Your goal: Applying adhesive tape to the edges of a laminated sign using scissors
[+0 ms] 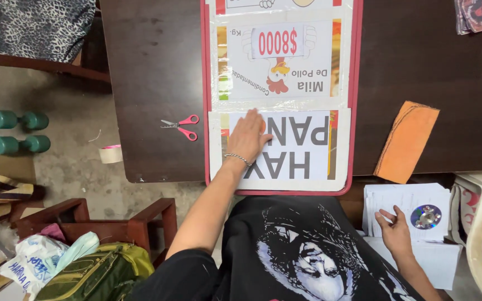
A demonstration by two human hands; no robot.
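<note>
1. Left hand [247, 136] lies flat, palm down and fingers spread, pressed on the nearest printed sheet [285, 146] of a long poster board [352, 83]; it grips nothing. A chain bracelet circles its wrist.
2. That sheet is white with large grey block letters, upside down to the wearer, and has a coloured strip down its right edge. It sits under clear shiny film on the red-edged board.
3. The board's long axis runs straight away from the person, across the dark wooden table [152, 67] and past the top of the view. Its near end just overhangs the table's front edge, above the person's black printed shirt.
4. Right hand [394, 231] rests open, fingers loosely curved, on a stack of white papers [397, 198] low at the right, beside the table. Its fingertips touch the top sheet without clasping it.
5. A shiny disc [425, 216] lies on that stack, just beside the right hand.
6. Pink-handled scissors [181, 126] lie on the table left of the board, near the left hand but apart from it.
7. An orange cloth [407, 142] lies tilted on the table to the board's right.
</note>
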